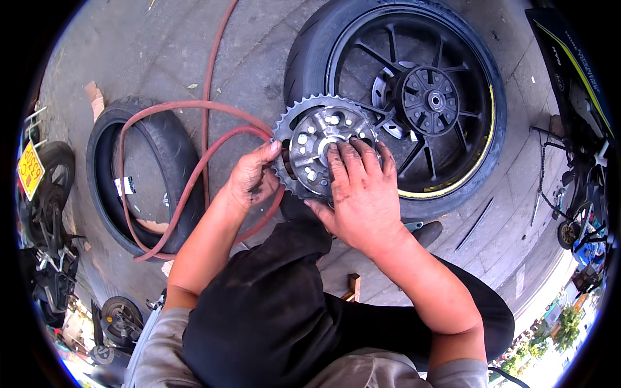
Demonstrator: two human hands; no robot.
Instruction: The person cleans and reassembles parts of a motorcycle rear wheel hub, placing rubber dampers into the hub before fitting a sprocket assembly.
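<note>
A toothed rear sprocket point(299, 105) on a silver bolted carrier point(310, 139) is held up in front of me, above my dark-trousered knee. My left hand point(252, 176) grips its left rim, thumb on the face and the other fingers partly hidden behind. My right hand point(365, 194) lies over the carrier's right side, fingertips at the centre bore and thumb by the lower rim. Its grip is partly hidden under the palm. Both hands have dark smudges. Just beyond the sprocket lies a black motorcycle wheel point(391, 48) with its tyre, hub facing up.
A loose tyre point(107, 161) lies on the paving at left, with a red hose point(208, 84) looping over it. A thin rod point(474, 224) and a drive chain point(542, 174) are on the right. Parked motorcycles point(55, 168) stand at the left edge, another motorcycle point(576, 103) at the right.
</note>
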